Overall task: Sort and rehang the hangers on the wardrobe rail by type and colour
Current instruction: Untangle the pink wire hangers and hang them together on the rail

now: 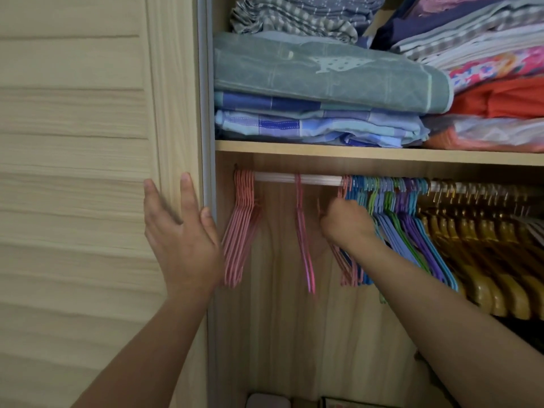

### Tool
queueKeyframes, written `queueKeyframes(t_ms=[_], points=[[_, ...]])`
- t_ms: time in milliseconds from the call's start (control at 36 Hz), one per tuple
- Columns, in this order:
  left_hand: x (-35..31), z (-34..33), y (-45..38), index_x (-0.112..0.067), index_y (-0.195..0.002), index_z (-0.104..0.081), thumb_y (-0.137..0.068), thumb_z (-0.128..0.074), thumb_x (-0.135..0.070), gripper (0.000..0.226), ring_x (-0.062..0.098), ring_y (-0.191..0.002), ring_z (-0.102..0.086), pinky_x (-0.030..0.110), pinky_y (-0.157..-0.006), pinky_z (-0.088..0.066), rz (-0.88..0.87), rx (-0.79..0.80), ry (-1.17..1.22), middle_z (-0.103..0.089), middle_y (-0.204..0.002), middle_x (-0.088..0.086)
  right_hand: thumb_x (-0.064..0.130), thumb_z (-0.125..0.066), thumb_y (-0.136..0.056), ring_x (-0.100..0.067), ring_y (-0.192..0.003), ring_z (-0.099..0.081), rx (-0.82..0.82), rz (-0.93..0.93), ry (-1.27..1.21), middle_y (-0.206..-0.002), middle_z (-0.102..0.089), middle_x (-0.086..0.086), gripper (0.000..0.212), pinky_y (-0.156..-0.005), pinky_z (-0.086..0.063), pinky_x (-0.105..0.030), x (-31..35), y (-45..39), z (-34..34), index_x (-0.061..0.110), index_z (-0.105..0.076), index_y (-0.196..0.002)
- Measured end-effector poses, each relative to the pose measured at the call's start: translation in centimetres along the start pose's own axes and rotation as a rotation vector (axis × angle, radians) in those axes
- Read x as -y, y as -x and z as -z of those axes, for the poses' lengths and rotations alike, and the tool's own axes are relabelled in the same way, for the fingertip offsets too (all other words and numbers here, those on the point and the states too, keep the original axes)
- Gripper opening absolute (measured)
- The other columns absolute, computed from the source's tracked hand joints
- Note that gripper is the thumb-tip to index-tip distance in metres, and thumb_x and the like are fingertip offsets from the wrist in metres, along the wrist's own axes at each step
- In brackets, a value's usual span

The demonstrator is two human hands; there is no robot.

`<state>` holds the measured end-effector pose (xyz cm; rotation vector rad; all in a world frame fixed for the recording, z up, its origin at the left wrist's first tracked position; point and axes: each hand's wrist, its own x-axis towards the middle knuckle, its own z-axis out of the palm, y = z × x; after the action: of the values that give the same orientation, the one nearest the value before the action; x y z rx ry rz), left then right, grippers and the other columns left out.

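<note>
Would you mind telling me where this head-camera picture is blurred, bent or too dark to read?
Head view: the open left hand shows motion smear along its fingers; the wide lens bows the light wooden shelf edge and white wardrobe rail; the golden wooden hangers at right sink into shadow, with the lower right corner almost black; the folded grey-green blanket is evenly lit, without glare.

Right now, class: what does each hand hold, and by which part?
Left hand: nothing, open. Right hand: pink hangers, gripped near their necks below the rail.
</note>
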<state>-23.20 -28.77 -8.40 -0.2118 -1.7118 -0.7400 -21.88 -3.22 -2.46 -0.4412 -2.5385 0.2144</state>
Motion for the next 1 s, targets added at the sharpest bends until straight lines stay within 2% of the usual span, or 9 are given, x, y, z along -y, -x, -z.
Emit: queueKeyframes(t_ms=[250,389,472,556,694,750,861,944,1000], points=[[-1.1,1.2,0.9,-0.019,-0.163,-0.023,-0.106,-0.036,-0.021,0.058,0.046,-0.154,-0.014,0.051,-0.124,-0.014,0.039,0.049,-0.083,-0.012,-0.164,0.033,0.031,-0.045,-0.091,-0.037,-0.103,-0.065,0.282,-0.139,-0.202,-0.111,-0.067,-0.022,0.039,-0.087,-0.050,-0.036,-2.9,12.7,-2.6,0.006,-0.070,-0.106],[-0.4,5.7,11.5,-0.006,-0.146,-0.049,-0.076,-0.041,0.005,0.071,0.041,-0.144,-0.033,0.040,-0.124,-0.022,0.191,0.058,0.166,-0.035,-0.150,0.029,0.013,-0.050,-0.094,-0.012,-0.075,-0.060,0.517,-0.383,-0.586,-0.086,-0.064,0.004,0.022,-0.060,-0.044,-0.023,-7.6,23.7,-7.8,0.021,-0.070,-0.093],[-0.5,9.1,23.9,-0.002,-0.125,-0.060,-0.086,-0.046,0.006,0.043,0.032,-0.119,-0.055,0.041,-0.106,-0.042,0.545,0.422,0.290,-0.058,-0.125,0.020,0.005,-0.052,-0.094,-0.018,-0.078,-0.066,0.594,-0.629,-0.802,-0.086,-0.069,-0.004,0.025,-0.065,-0.056,-0.033,-10.3,30.8,-10.9,0.018,-0.073,-0.088],[-1.5,12.4,34.7,0.000,-0.119,-0.067,-0.095,-0.052,0.010,0.030,0.034,-0.112,-0.062,0.027,-0.090,-0.041,0.801,0.910,0.226,-0.064,-0.114,0.012,-0.003,-0.052,-0.094,-0.023,-0.079,-0.067,0.691,-0.763,-0.927,-0.089,-0.068,-0.013,0.025,-0.072,-0.061,-0.057,-12.4,35.4,-11.0,0.010,-0.073,-0.091],[5.3,13.3,49.7,-0.042,-0.137,-0.056,-0.094,-0.066,-0.033,0.045,0.011,-0.124,-0.059,0.040,-0.104,-0.052,0.729,1.452,0.230,-0.061,-0.134,-0.012,-0.007,-0.053,-0.095,-0.025,-0.081,-0.066,0.868,-0.636,-1.103,-0.087,-0.060,-0.011,0.027,-0.075,-0.061,-0.055,-16.2,37.1,-8.8,0.004,-0.073,-0.107],[7.6,13.3,51.8,-0.039,-0.130,-0.062,-0.095,-0.060,-0.055,0.039,0.013,-0.117,-0.063,0.047,-0.101,-0.053,0.694,1.558,0.189,-0.066,-0.124,-0.008,-0.012,-0.052,-0.093,-0.029,-0.086,-0.067,0.930,-0.583,-1.200,-0.081,-0.061,-0.006,0.031,-0.079,-0.059,-0.060,-17.2,36.8,-7.9,0.003,-0.072,-0.112],[3.3,16.3,45.8,-0.021,-0.085,-0.068,-0.107,-0.043,-0.046,0.041,0.016,-0.088,-0.064,0.035,-0.084,-0.050,0.814,1.586,0.222,-0.068,-0.086,-0.004,-0.007,-0.056,-0.090,-0.031,-0.089,-0.069,0.957,-0.565,-1.303,-0.080,-0.067,-0.006,0.030,-0.075,-0.062,-0.050,-19.9,37.9,-6.7,-0.001,-0.068,-0.117],[2.1,16.8,44.4,-0.002,-0.103,-0.064,-0.109,-0.043,-0.028,0.034,0.027,-0.093,-0.070,0.022,-0.064,-0.055,1.039,1.679,0.261,-0.070,-0.096,0.009,0.005,-0.065,-0.091,-0.028,-0.098,-0.068,0.739,-0.736,-1.137,-0.093,-0.073,-0.011,0.020,-0.087,-0.060,-0.048,-21.9,39.0,-9.0,0.006,-0.072,-0.110],[1.8,16.7,44.3,-0.003,-0.117,-0.058,-0.109,-0.043,-0.034,0.035,0.025,-0.090,-0.072,0.034,-0.066,-0.057,1.231,1.740,0.220,-0.073,-0.107,0.009,0.019,-0.071,-0.085,-0.028,-0.099,-0.070,0.542,-0.846,-0.878,-0.098,-0.075,-0.008,0.018,-0.088,-0.058,-0.050,-23.8,39.7,-11.7,0.015,-0.075,-0.102]])
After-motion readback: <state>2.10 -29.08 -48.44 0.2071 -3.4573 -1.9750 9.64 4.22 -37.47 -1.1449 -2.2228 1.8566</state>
